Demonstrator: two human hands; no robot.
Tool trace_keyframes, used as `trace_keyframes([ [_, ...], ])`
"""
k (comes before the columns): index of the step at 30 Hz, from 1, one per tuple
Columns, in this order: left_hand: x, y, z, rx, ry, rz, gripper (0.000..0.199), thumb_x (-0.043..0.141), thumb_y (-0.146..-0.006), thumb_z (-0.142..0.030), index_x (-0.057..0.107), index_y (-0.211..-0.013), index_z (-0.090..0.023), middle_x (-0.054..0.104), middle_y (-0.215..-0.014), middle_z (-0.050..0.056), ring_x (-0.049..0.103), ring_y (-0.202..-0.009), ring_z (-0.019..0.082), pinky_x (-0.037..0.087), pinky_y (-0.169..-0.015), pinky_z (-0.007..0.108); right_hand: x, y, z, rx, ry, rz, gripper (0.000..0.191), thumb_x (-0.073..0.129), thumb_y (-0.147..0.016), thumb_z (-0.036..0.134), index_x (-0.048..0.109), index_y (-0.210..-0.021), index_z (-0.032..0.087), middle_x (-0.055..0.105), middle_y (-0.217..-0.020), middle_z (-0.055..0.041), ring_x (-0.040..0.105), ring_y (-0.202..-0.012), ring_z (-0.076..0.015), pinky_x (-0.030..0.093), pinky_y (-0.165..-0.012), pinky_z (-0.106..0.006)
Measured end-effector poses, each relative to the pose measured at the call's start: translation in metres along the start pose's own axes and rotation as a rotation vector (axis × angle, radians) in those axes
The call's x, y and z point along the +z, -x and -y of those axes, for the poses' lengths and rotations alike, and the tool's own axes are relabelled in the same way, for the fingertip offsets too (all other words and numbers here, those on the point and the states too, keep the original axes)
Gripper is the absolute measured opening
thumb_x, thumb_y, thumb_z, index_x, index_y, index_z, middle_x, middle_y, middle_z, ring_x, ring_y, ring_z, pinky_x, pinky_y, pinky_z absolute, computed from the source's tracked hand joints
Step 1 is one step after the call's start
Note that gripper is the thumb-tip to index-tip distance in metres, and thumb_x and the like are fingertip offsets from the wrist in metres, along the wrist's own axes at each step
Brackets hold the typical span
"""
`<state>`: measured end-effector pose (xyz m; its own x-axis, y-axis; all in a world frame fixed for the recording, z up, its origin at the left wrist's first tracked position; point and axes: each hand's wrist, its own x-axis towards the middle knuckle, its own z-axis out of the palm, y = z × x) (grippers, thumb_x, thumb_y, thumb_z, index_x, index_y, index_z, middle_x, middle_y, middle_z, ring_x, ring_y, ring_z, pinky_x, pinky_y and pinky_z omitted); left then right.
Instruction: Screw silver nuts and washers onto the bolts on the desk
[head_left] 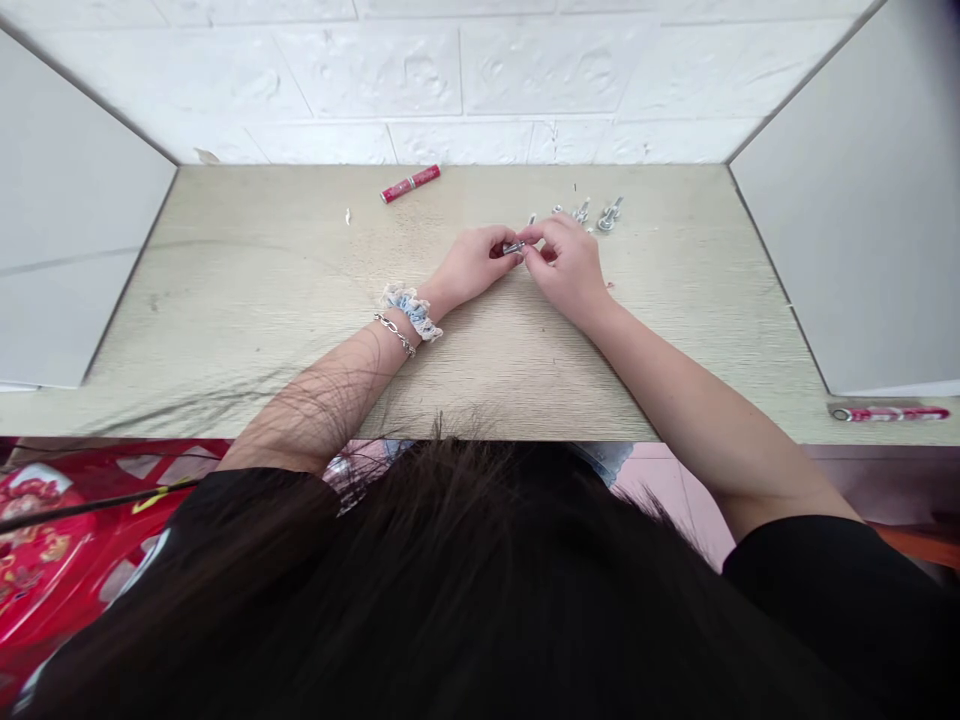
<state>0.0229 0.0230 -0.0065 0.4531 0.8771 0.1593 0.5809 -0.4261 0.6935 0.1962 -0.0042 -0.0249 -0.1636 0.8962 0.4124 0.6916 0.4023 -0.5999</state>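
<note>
Over the middle of the wooden board, my left hand (474,262) pinches a small silver bolt (513,248) between thumb and fingers. My right hand (566,262) meets it from the other side, its thumb and forefinger closed at the bolt's right end. Whether a nut or washer sits under those fingertips is too small to tell. Just behind my right hand lie more silver bolts (611,214), some with what look like nuts or washers on them. Another small metal piece (532,219) shows behind the fingertips.
A red tube (410,184) lies at the back of the board, with a small white scrap (348,216) to its left. A second red tube (891,413) rests at the front right. White panels (847,220) stand at both sides, and a white brick-patterned wall (465,80) closes the back.
</note>
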Motion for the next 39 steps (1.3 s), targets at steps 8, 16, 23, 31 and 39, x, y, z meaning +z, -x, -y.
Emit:
trace_keyframes([
  [8,0.0,0.0,0.001,0.001,0.024,-0.015,0.013,0.064,-0.092,-0.024,0.072,-0.098,-0.015,0.067,-0.083,0.002,0.059,-0.083,0.016,0.046,-0.081,0.029,0.003,-0.002,-0.009,-0.032,-0.003,-0.013,0.021,0.06,-0.098,0.035,0.073,-0.11,0.023,0.072,-0.109,-0.0081,0.067,-0.083,-0.0203,0.059,-0.085,-0.044],
  [16,0.003,-0.002,0.005,0.003,0.032,-0.017,0.01,0.066,-0.091,-0.022,0.072,-0.097,-0.015,0.067,-0.083,0.001,0.061,-0.082,0.016,0.048,-0.082,0.03,0.0,-0.005,-0.019,0.055,-0.04,-0.044,0.067,0.028,-0.107,0.066,0.063,-0.073,0.02,0.056,-0.063,-0.0031,0.064,-0.072,-0.0192,0.054,-0.078,-0.041],
  [23,0.001,-0.001,0.002,0.014,0.035,0.001,0.009,0.064,-0.091,-0.018,0.071,-0.096,-0.015,0.067,-0.083,0.001,0.06,-0.083,0.015,0.047,-0.082,0.029,0.002,-0.001,-0.011,0.053,-0.088,-0.056,0.04,0.048,-0.104,0.06,0.063,-0.099,0.023,0.06,-0.074,-0.0004,0.057,-0.07,-0.0165,0.05,-0.075,-0.038],
  [31,0.001,-0.001,0.002,0.022,0.048,-0.006,0.008,0.063,-0.092,-0.02,0.07,-0.093,-0.016,0.065,-0.08,0.001,0.059,-0.082,0.015,0.046,-0.08,0.029,-0.002,-0.002,-0.004,0.081,-0.059,0.022,0.037,0.051,-0.102,0.051,0.054,-0.079,0.022,0.051,-0.065,0.0003,0.052,-0.069,-0.0166,0.045,-0.074,-0.036],
  [39,0.001,0.0,0.002,0.026,0.039,-0.003,0.008,0.063,-0.091,-0.021,0.07,-0.092,-0.016,0.066,-0.081,0.001,0.058,-0.082,0.015,0.047,-0.081,0.029,-0.005,-0.001,0.001,0.11,-0.082,0.002,0.031,0.054,-0.102,0.051,0.054,-0.087,0.024,0.048,-0.064,0.002,0.051,-0.068,-0.0167,0.046,-0.075,-0.036],
])
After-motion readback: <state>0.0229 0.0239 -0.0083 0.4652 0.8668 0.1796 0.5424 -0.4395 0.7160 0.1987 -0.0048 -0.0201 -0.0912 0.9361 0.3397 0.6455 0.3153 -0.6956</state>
